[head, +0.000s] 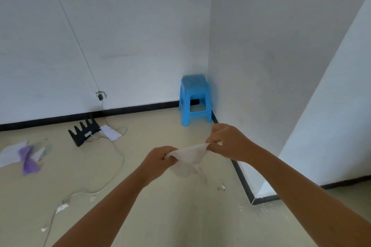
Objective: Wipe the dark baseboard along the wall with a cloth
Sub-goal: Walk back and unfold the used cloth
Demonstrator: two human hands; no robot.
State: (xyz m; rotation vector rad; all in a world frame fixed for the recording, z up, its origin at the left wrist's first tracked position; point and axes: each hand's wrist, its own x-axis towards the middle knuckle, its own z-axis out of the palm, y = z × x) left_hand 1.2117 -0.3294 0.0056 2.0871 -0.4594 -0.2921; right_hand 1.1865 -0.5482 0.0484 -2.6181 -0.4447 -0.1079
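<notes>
A thin white cloth (pixel 191 153) is stretched between my two hands in the middle of the view, well above the floor. My left hand (pixel 160 158) grips its left end and my right hand (pixel 226 141) pinches its right end. The dark baseboard (pixel 140 109) runs along the foot of the far white wall. It turns at the corner and continues along the right wall (pixel 242 178) toward me. Both hands are held apart from the baseboard.
A blue plastic stool (pixel 195 99) stands in the corner against the baseboard. A black router (pixel 84 131) with a white cable (pixel 118 162) lies on the beige floor at left, near papers (pixel 110 132) and a purple item (pixel 29 159). Small debris (pixel 220 187) dots the floor.
</notes>
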